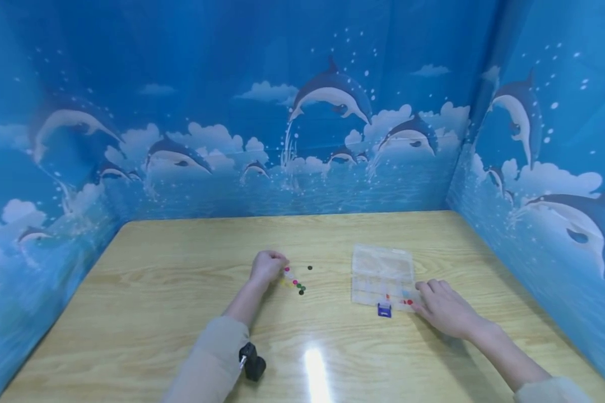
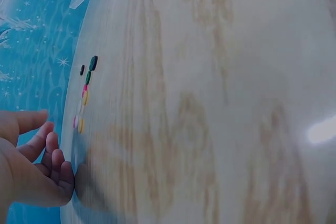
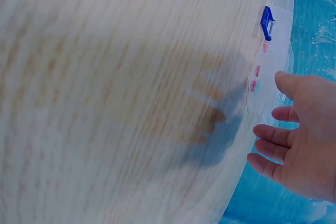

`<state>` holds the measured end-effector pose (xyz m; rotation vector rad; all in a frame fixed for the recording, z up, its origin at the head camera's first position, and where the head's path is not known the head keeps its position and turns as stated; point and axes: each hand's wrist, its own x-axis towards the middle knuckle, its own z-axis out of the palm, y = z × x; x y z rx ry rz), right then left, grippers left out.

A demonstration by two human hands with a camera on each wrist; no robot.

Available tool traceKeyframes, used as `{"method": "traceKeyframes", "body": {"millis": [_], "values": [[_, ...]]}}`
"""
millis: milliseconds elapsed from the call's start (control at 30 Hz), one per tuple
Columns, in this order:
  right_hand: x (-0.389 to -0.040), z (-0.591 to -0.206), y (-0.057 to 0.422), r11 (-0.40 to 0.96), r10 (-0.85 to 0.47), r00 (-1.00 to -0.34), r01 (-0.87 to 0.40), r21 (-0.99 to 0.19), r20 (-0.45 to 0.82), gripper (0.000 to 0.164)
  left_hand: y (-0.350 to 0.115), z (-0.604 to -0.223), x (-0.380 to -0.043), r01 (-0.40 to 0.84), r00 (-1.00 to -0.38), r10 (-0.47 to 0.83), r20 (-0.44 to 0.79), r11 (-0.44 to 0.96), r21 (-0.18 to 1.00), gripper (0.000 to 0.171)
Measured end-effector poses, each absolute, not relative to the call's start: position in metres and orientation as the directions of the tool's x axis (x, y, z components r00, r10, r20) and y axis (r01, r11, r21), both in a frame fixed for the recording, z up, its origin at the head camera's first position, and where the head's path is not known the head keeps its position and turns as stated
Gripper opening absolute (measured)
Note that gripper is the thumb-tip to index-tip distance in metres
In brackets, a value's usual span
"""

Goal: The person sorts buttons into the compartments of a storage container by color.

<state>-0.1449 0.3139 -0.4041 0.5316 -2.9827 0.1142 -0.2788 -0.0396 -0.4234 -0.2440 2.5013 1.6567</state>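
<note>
My left hand is at the far end of a line of small round coloured discs, its fingers loosely bent. In the left wrist view nothing shows between thumb and fingers. Among the discs are a pink disc, a green disc and a yellow disc. A black disc lies apart from the line. To the right, a clear plastic compartment box stands with its lid folded back. Relaxed fingers of my right hand are at the box's right end; whether they touch it I cannot tell.
A blue latch sticks out from the box's near edge. Some red pieces lie inside the box. A black device is fixed by the left sleeve. Blue dolphin-print curtains border the wooden table.
</note>
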Motion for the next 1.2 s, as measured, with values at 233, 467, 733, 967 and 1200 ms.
{"method": "traceKeyframes", "body": {"millis": [233, 467, 733, 967, 1200], "values": [[-0.145, -0.405, 0.315, 0.930, -0.353, -0.926, -0.363, -0.062, 0.131, 0.042, -0.038, -0.428, -0.279, -0.210, -0.978, -0.092, -0.189, 0.461, 0.862, 0.011], [-0.147, -0.406, 0.315, 0.932, -0.350, -0.929, -0.359, -0.058, 0.123, 0.043, -0.037, -0.428, -0.281, -0.230, -0.973, -0.108, -0.205, 0.541, 0.809, 0.009], [-0.146, -0.405, 0.316, 0.930, -0.355, -0.927, -0.363, -0.055, 0.121, 0.042, -0.033, -0.429, -0.282, -0.237, -0.970, -0.110, -0.217, 0.630, 0.740, 0.008], [-0.145, -0.405, 0.316, 0.929, -0.358, -0.925, -0.367, -0.054, 0.127, 0.041, -0.031, -0.430, -0.281, -0.246, -0.968, -0.130, -0.216, 0.665, 0.705, 0.008], [-0.145, -0.406, 0.316, 0.927, -0.364, -0.921, -0.373, -0.047, 0.139, 0.041, -0.029, -0.430, -0.281, -0.283, -0.957, -0.154, -0.244, 0.670, 0.686, 0.006]]}}
